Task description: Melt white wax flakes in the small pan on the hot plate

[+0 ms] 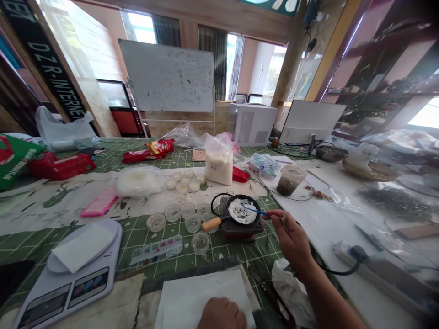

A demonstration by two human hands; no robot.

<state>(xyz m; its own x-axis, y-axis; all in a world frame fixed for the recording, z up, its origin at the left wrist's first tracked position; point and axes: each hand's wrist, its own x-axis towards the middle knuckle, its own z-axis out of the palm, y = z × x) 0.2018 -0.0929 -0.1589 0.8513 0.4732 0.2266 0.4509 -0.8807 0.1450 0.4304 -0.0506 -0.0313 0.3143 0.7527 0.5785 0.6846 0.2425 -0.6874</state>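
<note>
My right hand (290, 235) pinches a thin blue stick (255, 210), whose far tip lies among white flakes (241, 212) in a small black frying pan (256, 204). The pan has a wooden handle (211, 224) pointing left and sits on a small dark electric hotplate (240, 231). At the bottom edge, my left hand (222, 314) rests as a loose fist on a white sheet of paper (192, 292). Nothing shows in its fingers. Several small clear round containers (200, 242) stand left of the pan, beside a clear pill-type compartment box (161, 249).
A white kitchen scale (110, 256) stands at the left. Behind the pan are a bag of white granules (218, 165) and a plastic cup (290, 180). Scissors (276, 297) and crumpled tissue (291, 290) lie near my right forearm. A power strip (373, 272) with a plugged-in cord is at the right.
</note>
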